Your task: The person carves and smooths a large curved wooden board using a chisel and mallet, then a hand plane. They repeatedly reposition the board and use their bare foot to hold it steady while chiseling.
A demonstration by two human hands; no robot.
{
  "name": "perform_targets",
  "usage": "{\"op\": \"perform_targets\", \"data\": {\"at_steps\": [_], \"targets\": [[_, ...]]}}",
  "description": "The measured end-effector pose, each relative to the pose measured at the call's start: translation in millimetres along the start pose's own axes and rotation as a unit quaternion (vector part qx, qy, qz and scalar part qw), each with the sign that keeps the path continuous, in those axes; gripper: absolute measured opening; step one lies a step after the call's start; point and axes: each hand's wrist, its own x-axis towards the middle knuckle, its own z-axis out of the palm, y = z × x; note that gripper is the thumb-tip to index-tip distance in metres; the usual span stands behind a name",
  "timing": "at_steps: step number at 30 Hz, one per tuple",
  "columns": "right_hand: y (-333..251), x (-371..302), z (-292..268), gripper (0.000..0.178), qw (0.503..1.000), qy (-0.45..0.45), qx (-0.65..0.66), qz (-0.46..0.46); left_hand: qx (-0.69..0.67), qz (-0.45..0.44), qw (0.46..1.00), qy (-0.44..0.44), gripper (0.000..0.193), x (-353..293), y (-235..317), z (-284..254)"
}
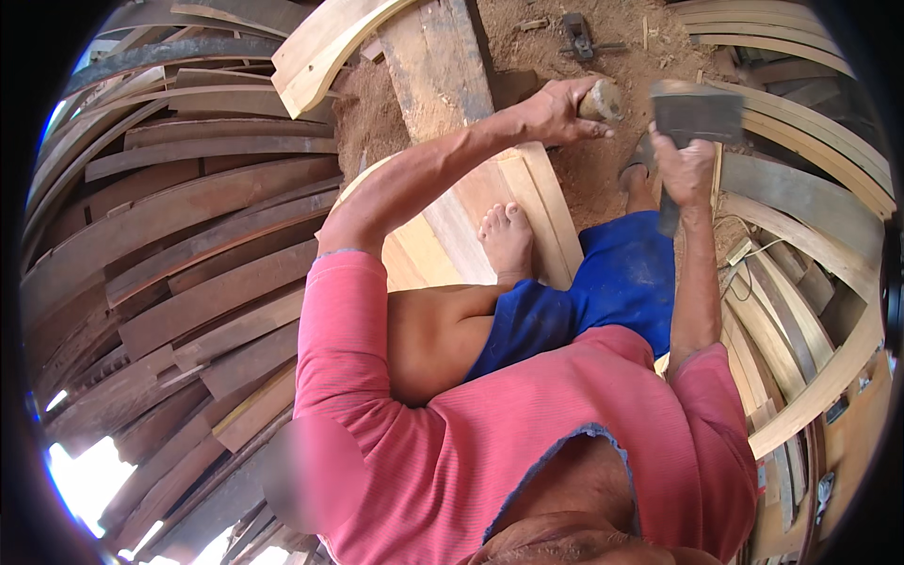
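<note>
The left hand (563,111) is closing its fingers (576,94) around a rounded wooden handle (603,98); what the handle belongs to is hidden under the palm, so I cannot tell which tool it is. The right hand (686,168) is gripping the dark shaft of a broad flat-headed tool, a mallet (695,113) by the look of it, and is holding its head level with the left fingers and just to their right, apart from the handle.

Below the left fingers a pale plank (527,202) is lying on the sawdust floor (603,47), and a bare foot (507,237) is pressing on it, nearer the body than either hand. The other foot (637,165) is showing just below the right fingers, on the sawdust.

As for progress, the spot under the handle is covered, so no cut or mark is showing on the plank; my judgement is that the work is in mid-course, with the striking tool raised and nothing finished in sight.

No container is showing near the fingers. Far to the left of them, dark curved slats (188,245) are lying stacked; to the right, paler curved strips (810,217) are piling up. Beyond the fingers, a small metal tool (578,36) is lying on the sawdust, and a thick curved beam (330,47) is resting up to the left.
</note>
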Motion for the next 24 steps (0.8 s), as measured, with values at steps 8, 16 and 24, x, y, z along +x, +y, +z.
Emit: {"op": "perform_targets", "data": {"at_steps": [8, 16, 24], "targets": [[26.0, 1.3, 4.6, 0.029, 0.993, -0.015, -0.112, -0.015, 0.020, 0.031, 0.999, -0.010, 0.053, 13.3, -15.4, 7.1], [17.1, -5.9, 11.0, 0.030, 0.993, -0.004, -0.095, -0.072, -0.003, 0.004, 0.999, -0.034, 0.056, 10.9, -16.3, 9.8], [13.3, -11.1, 5.0, 0.034, 0.970, -0.069, -0.200, 0.122, 0.091, -0.082, 0.988, -0.093, 0.049, 11.4, -8.4, 6.0]]}}
